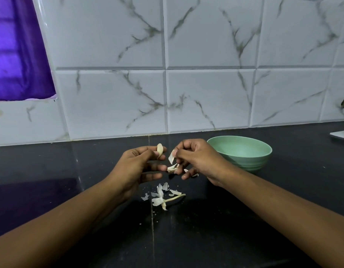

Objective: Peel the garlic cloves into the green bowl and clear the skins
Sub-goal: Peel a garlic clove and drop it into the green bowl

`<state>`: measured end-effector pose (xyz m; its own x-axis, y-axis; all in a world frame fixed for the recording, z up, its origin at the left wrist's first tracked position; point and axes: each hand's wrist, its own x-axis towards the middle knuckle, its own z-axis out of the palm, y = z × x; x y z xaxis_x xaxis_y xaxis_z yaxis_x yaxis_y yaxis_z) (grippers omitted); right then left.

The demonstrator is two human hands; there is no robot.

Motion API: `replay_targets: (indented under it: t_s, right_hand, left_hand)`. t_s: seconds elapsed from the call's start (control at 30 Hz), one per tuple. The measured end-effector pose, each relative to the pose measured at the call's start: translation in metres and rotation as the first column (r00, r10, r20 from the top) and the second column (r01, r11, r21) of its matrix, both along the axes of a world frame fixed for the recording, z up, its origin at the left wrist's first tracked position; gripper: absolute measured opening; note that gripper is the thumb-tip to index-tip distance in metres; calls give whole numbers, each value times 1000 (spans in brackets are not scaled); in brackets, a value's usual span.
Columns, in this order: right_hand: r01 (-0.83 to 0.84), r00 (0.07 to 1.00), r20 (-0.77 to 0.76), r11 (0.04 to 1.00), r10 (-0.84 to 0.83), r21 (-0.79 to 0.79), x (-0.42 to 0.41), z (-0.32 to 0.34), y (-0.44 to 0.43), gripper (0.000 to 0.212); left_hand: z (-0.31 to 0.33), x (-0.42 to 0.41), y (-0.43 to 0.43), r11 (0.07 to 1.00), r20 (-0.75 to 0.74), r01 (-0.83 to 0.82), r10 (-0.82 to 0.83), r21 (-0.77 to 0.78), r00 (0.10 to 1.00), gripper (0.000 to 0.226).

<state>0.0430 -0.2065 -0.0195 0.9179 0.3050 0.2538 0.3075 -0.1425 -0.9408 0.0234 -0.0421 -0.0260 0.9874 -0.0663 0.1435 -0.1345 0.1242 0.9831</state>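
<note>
Okay, left hand (137,165): pinching garlic clove (160,148)
right hand (196,159): pinching loose skin (171,157)
green bowl (244,163): beside right hand
skin pile (160,197): beneath hands

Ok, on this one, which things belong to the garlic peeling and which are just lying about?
Job: pale garlic clove in left hand; papery white skin strip pinched by right hand; pale green round bowl; loose white skins and stalk on black counter.
Lying about: purple curtain; flat white item at right edge.
</note>
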Motion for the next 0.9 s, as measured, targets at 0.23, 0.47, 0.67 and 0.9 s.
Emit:
replay_targets:
  t_s: [0.23, 0.47, 0.67, 0.9]
  right_hand:
    - [-24, 992, 106, 909, 74, -416, 0, 2, -6, 17]
    - [69, 954, 298, 980, -11, -187, 3, 1, -7, 23]
    - [113, 893, 450, 970, -4, -216, 5, -2, -6, 20]
    - [133, 872, 487, 980, -44, -149, 5, -2, -8, 14]
  left_hand:
    - [-1, 0, 6, 996, -2, 9, -9, 90, 1000, 11]
    - [0, -2, 5, 984, 27, -24, 20, 177, 999, 10]
    - [0, -1, 3, 980, 29, -24, 19, 197, 999, 12]
    - [2, -3, 2, 982, 32, -7, 1, 187, 999, 11]
